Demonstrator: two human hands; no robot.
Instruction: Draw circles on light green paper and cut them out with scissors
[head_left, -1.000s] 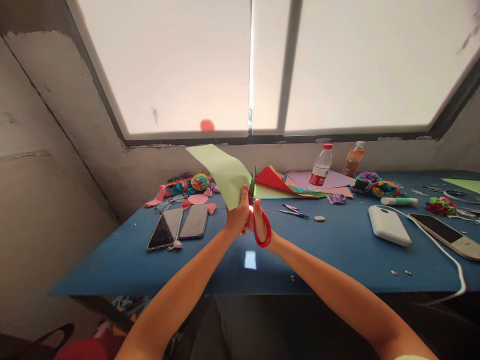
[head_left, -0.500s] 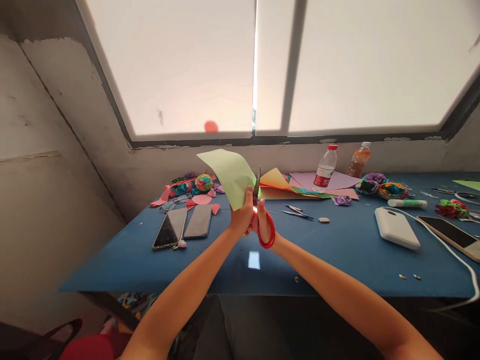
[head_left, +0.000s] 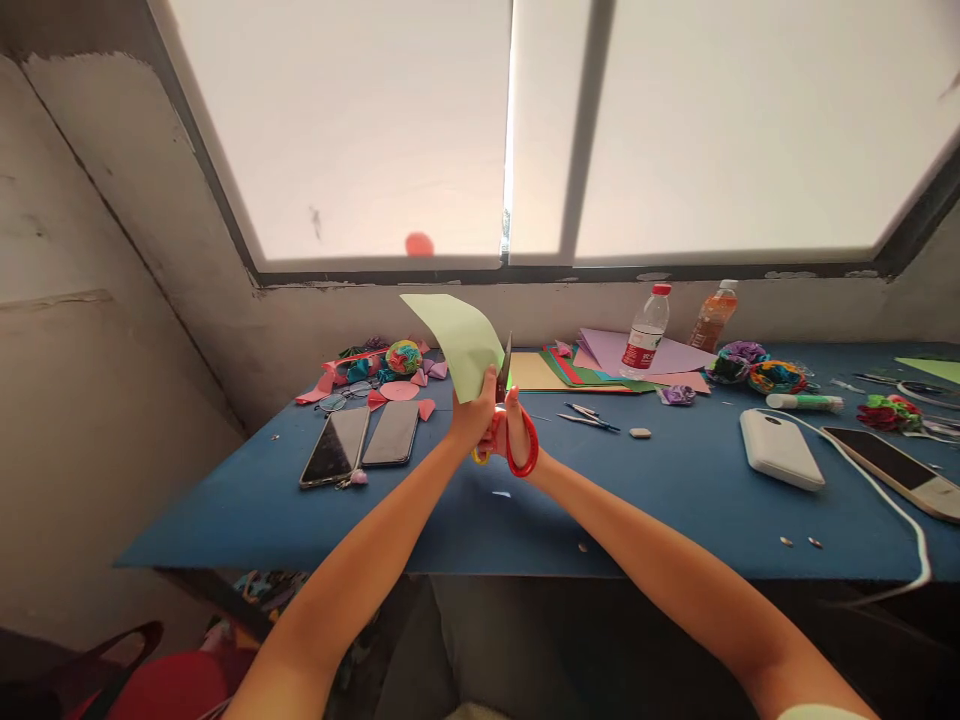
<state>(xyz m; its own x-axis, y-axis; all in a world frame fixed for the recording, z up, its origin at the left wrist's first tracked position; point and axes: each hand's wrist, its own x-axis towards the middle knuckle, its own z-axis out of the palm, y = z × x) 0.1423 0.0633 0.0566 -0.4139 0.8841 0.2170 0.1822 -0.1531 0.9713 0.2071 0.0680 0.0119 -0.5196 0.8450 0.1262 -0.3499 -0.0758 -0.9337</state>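
A pale green sheet of paper (head_left: 465,340) curves upward in the grip of my left hand (head_left: 474,418), its thumb along the lower right edge. Red-handled scissors (head_left: 532,450) are in my right hand (head_left: 517,425), fingers through the loops. Their dark blades point up beside the sheet's right edge; from here I cannot tell how far apart they are or whether they bite into the paper. A little yellow shows on the lower handle. Both hands are close together above the blue table (head_left: 270,520).
Coloured paper (head_left: 536,372) lies stacked behind my hands, with a red-capped bottle (head_left: 646,335) at its right. Two phones (head_left: 391,433) and pink paper pieces (head_left: 400,391) are left. Tweezers (head_left: 589,418), an eraser (head_left: 640,433) and a white power bank (head_left: 781,450) with its cable lie right.
The raised, curled sheet on the stack behind my hands now lies flat. My hands, paper and scissors have shifted slightly left in view, along with the scene.
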